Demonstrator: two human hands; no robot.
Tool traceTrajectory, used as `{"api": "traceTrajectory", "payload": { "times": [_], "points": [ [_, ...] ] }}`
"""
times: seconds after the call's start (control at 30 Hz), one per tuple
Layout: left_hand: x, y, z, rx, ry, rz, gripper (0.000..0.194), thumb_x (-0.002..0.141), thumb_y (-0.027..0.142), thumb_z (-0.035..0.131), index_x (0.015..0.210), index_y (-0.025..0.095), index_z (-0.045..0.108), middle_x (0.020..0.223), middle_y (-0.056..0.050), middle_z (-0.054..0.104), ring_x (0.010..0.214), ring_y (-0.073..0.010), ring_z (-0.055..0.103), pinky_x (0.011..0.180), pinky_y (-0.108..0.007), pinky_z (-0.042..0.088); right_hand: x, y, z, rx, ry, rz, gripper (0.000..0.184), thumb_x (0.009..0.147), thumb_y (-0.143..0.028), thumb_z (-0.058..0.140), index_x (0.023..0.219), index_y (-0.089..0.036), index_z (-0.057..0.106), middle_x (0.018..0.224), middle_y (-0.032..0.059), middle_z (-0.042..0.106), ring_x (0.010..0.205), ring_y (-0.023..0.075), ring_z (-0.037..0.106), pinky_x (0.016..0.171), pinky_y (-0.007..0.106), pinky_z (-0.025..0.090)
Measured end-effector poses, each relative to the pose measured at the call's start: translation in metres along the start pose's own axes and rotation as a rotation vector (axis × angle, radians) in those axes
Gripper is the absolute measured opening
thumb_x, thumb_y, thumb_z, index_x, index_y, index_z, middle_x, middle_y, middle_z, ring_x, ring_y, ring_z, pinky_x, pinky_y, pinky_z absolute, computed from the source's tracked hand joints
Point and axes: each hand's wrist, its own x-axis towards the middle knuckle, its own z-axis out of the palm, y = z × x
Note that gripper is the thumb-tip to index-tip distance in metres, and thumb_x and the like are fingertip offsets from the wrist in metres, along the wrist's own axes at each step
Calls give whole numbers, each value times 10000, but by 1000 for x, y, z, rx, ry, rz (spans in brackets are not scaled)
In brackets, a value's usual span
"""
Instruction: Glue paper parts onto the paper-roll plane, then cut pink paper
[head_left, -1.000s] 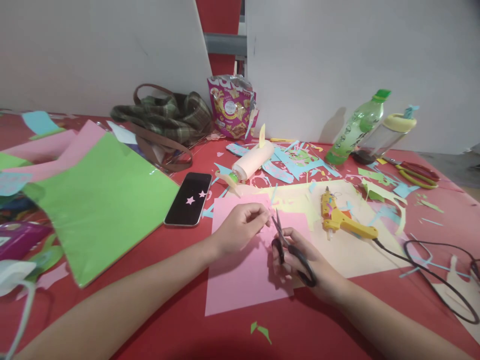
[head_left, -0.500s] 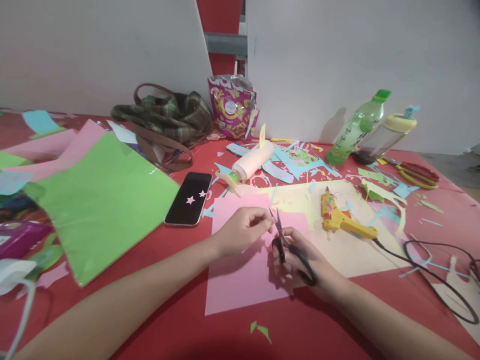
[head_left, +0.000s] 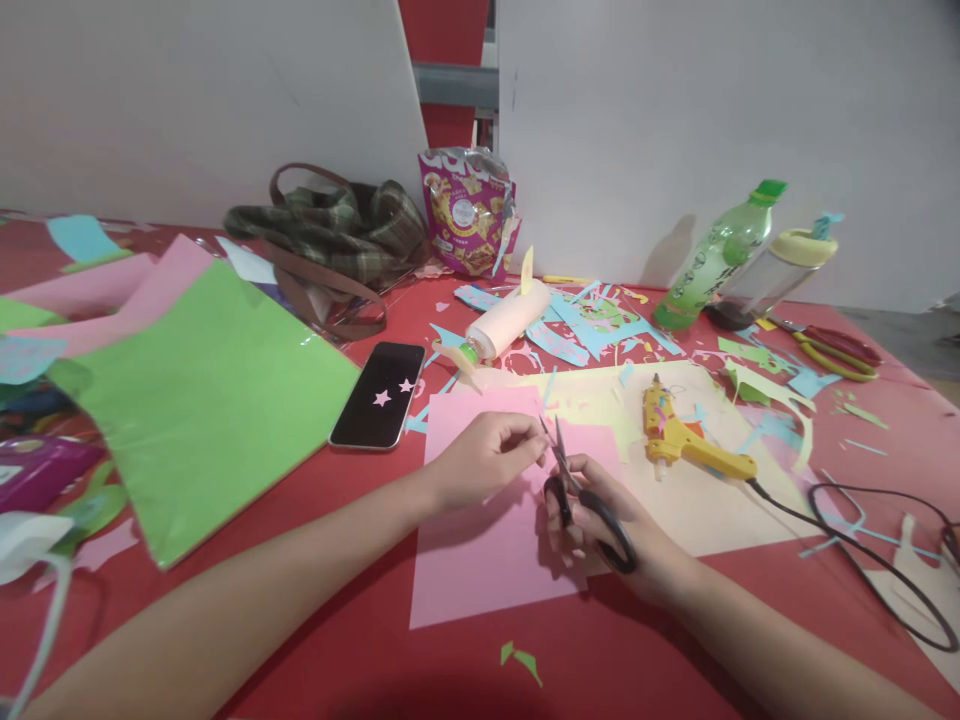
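Observation:
My right hand (head_left: 592,520) grips a pair of scissors (head_left: 615,530) by the black handles, blades slightly parted and pointing away from me. Close to the blade tips, my left hand (head_left: 491,455) is closed in a pinch; whatever lies between its fingertips is too small to make out. Both hands are above a sheet of pink paper (head_left: 465,570) on the red table. Two small pink paper stars (head_left: 382,398) lie on a dark-screened phone (head_left: 379,395) to the left of the pink sheet.
A yellow glue gun (head_left: 686,440) with a black cord rests on cream paper (head_left: 720,520) at right. Green sheets (head_left: 217,420) lie at left. Behind are a paper-wrapped roll (head_left: 510,320), blue scraps (head_left: 585,325), a plaid bag (head_left: 330,230), a snack bag (head_left: 469,215) and a green bottle (head_left: 720,255).

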Motion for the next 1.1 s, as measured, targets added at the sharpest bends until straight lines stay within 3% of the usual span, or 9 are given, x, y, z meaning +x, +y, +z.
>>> {"api": "traceTrajectory", "payload": {
  "times": [0.6, 0.9, 1.1],
  "points": [
    [0, 1, -6, 13, -40, 8, 213, 778, 250, 389, 603, 142, 444, 577, 46, 390, 545, -63, 369, 537, -192, 320, -1, -2, 3, -49, 1, 6, 238, 749, -339, 547, 837, -223, 359, 615, -50, 511, 444, 79, 520, 372, 181, 385],
    [0, 5, -13, 108, -84, -54, 223, 769, 287, 398, 607, 146, 455, 518, 60, 339, 481, -59, 318, 463, -186, 265, 1, -1, 1, -102, -15, 2, 273, 739, -375, 545, 821, -212, 343, 506, -59, 531, 330, 63, 461, 311, 148, 305],
    [0, 9, -16, 202, -102, -63, 243, 768, 295, 392, 598, 139, 470, 518, 50, 364, 488, -65, 343, 468, -191, 269, 1, -1, 1, -66, -30, 41, 258, 741, -353, 551, 822, -217, 347, 568, -50, 529, 393, 84, 509, 339, 176, 370]
  ]
}}
